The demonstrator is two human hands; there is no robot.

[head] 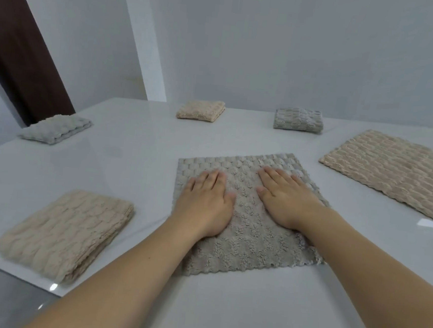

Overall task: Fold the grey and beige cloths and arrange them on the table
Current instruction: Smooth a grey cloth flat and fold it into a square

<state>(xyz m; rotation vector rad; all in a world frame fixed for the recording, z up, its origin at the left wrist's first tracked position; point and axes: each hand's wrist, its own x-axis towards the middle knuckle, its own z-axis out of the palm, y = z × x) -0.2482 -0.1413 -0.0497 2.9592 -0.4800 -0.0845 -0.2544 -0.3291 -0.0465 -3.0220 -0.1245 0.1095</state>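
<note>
L hand (206, 202) + R hand (283, 196) flat on grey cloth (248, 235).

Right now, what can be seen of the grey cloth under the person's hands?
The grey cloth lies spread flat on the white table, roughly square and turned slightly askew. It looks like soft, plush fabric with a raised brick-like weave, its near edge wavy. The left hand and right hand both rest palm-down on its middle, fingers straight. It appears to be a single unfolded layer, touching no other cloth.
</note>
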